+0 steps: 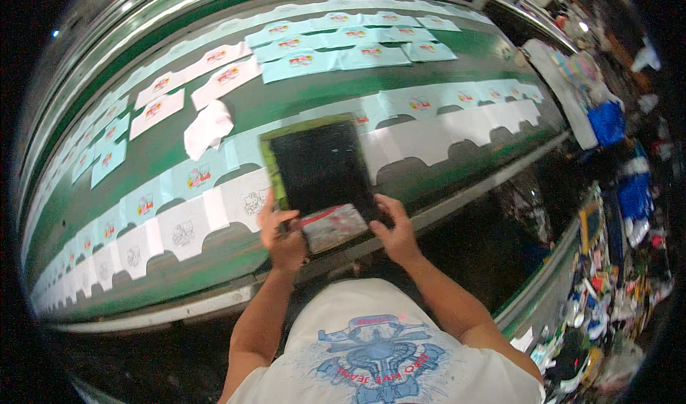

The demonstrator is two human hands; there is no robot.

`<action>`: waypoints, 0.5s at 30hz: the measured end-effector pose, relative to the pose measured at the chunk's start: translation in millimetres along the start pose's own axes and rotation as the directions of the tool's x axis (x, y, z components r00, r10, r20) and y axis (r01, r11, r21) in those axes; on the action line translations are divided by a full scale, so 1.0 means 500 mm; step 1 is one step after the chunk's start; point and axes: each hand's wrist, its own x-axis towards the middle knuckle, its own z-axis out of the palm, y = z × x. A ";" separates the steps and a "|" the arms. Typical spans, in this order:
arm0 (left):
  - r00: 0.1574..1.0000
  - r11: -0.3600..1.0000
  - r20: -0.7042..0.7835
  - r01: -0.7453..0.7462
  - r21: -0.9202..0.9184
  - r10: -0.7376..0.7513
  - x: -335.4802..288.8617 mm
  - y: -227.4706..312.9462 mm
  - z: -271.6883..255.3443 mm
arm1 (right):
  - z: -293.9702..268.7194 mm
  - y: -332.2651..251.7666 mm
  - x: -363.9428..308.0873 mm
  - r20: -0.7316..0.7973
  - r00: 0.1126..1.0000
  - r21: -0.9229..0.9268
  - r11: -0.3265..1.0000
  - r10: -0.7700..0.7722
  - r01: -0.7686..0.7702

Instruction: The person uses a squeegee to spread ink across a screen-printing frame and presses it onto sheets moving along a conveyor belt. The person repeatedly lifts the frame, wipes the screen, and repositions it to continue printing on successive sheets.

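Observation:
A screen printing frame (318,162) with a dark mesh and green tape along its far and left edges is tilted above the long green table (400,150). My left hand (284,238) grips its near left corner, fingers closed round the edge. My right hand (394,230) grips the near right side. A pale band with red ink smears (333,227) shows at the frame's near end, between my hands. Beneath and beside the frame runs a row of white cloth pieces (243,200), several with black outline prints. The frame hides part of this row.
Behind lies a row of light blue printed pieces (214,168). Farther back are pink pieces (227,77), more blue pieces (299,62) and a crumpled pink cloth (207,129). A blue bag (607,124) stands at the right. Cluttered containers (593,297) fill the lower right.

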 end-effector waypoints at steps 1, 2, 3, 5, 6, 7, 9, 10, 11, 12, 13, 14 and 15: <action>1.000 1.000 0.005 -0.005 0.005 0.005 -0.007 0.008 0.039 | -0.031 0.024 0.008 -0.009 1.000 -0.013 1.000 -0.014 0.014; 1.000 0.999 -0.014 -0.001 -0.035 0.000 -0.018 0.008 0.077 | -0.064 0.044 0.014 0.017 1.000 -0.027 0.999 -0.025 0.026; 0.999 0.997 -0.032 0.001 -0.078 -0.004 -0.026 0.007 0.112 | -0.095 0.060 0.021 0.041 0.998 -0.043 0.998 -0.036 0.038; 0.992 0.991 -0.007 0.127 -0.030 -0.127 -0.043 0.017 0.156 | -0.143 0.081 0.030 0.067 0.997 -0.026 0.999 -0.029 0.031; 0.982 0.980 -0.002 0.190 -0.058 -0.190 -0.046 0.019 0.175 | -0.161 0.092 0.034 0.074 0.997 -0.001 0.999 -0.032 0.032; 0.968 0.964 0.006 0.252 -0.086 -0.252 -0.049 0.020 0.187 | -0.173 0.101 0.038 0.080 0.996 0.024 0.999 -0.033 0.032; 0.940 0.937 0.016 0.340 -0.077 -0.340 -0.047 0.028 0.197 | -0.188 0.105 0.049 0.091 0.983 -0.139 0.975 -0.162 0.173; 0.924 0.921 0.025 0.383 -0.076 -0.383 -0.045 0.033 0.200 | -0.194 0.098 0.053 0.099 0.969 -0.220 0.945 -0.224 0.241; 0.927 0.924 0.029 0.375 -0.071 -0.374 -0.049 0.025 0.200 | -0.196 0.088 0.055 0.164 0.944 -0.256 0.912 -0.287 0.321; 0.932 0.930 0.029 0.362 -0.068 -0.361 -0.053 0.014 0.196 | -0.194 0.068 0.062 0.231 0.908 -0.283 0.868 -0.350 0.407; 0.937 0.935 0.037 0.349 -0.067 -0.347 -0.049 0.013 0.198 | -0.191 0.050 0.068 0.291 0.867 -0.309 0.818 -0.405 0.486; 0.929 0.926 0.018 0.369 -0.083 -0.369 -0.047 0.013 0.201 | -0.183 0.032 0.078 0.353 0.810 -0.319 0.754 -0.468 0.574; 0.927 0.923 0.024 0.374 -0.091 -0.373 -0.050 0.010 0.199 | -0.169 0.016 0.086 0.399 0.782 -0.305 0.734 -0.480 0.606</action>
